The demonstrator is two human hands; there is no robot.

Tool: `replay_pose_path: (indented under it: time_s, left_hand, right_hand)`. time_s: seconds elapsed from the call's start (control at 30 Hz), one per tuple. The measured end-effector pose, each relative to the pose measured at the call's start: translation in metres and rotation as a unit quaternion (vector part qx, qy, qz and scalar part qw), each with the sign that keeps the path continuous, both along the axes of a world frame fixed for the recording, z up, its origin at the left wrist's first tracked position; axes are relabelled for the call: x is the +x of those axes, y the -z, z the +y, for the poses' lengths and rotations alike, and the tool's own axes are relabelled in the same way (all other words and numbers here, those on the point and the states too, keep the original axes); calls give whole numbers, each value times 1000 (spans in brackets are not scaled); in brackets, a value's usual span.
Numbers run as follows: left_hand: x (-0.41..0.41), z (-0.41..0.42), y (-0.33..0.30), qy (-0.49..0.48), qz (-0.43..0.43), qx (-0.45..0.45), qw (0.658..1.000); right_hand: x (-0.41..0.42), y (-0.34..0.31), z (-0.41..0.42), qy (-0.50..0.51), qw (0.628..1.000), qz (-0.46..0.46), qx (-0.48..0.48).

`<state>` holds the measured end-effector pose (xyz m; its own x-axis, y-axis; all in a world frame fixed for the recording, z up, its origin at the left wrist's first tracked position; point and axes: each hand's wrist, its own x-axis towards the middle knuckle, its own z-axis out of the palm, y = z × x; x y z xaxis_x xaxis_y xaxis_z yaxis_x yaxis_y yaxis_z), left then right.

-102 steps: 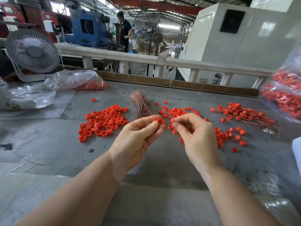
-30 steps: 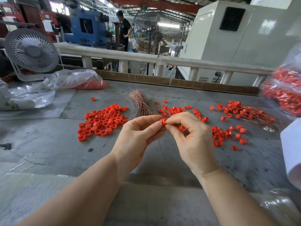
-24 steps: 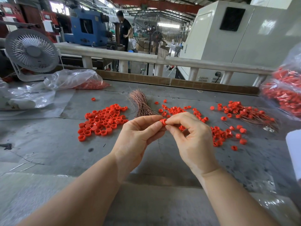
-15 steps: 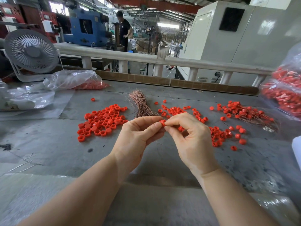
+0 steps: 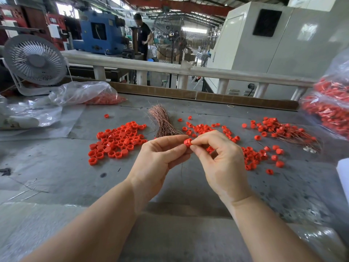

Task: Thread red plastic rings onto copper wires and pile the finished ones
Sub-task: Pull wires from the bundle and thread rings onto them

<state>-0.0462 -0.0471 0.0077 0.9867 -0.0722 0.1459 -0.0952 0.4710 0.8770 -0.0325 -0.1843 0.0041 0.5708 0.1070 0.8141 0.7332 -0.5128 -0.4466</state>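
Pinched between the thumb and forefinger of my left hand (image 5: 158,159) and the fingertips of my right hand (image 5: 221,159) is one red ring (image 5: 188,142), held up above the grey table (image 5: 56,178) with both hands meeting on it. From the head view, the only one I have, a thin copper wire (image 5: 181,170) hangs down below my left fingers, so I judge that I am threading it through the ring, though the hole itself is hidden by my fingertips. The ring looks light, stiff and smooth, small enough to slip away if I squeeze unevenly, so I would hold it by its outer wall and leave the opening free. The wire looks fine and easily bent; taking it close to its tip should keep it from buckling as it goes in. Farther back lies the bundle of bare wires (image 5: 163,121), with a heap of loose rings (image 5: 118,141) to its left and more scattered rings (image 5: 204,128) to its right. Well off to the right sits the pile of finished ones (image 5: 279,129), rings with wire tails, where this piece should go. At the right edge bulges a clear bag of red parts (image 5: 330,108), and a small fan (image 5: 35,60) stands at the far left.
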Motion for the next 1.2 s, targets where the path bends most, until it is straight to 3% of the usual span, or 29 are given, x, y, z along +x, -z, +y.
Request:
replay_pose_path:
  time_s: [0.37, 0.97, 1.2]
  left_hand:
    - [-2, 1, 3, -68, -50, 124, 989]
    - [-3, 0, 5, -127, -79, 215, 965]
    - [-2, 0, 5, -107, -25, 164, 980]
  right_hand:
    - [0, 0, 0, -5, 1000, 14, 6]
    - [-4, -1, 2, -5, 999, 29, -34]
    - [-7, 0, 4, 34, 997, 12, -64]
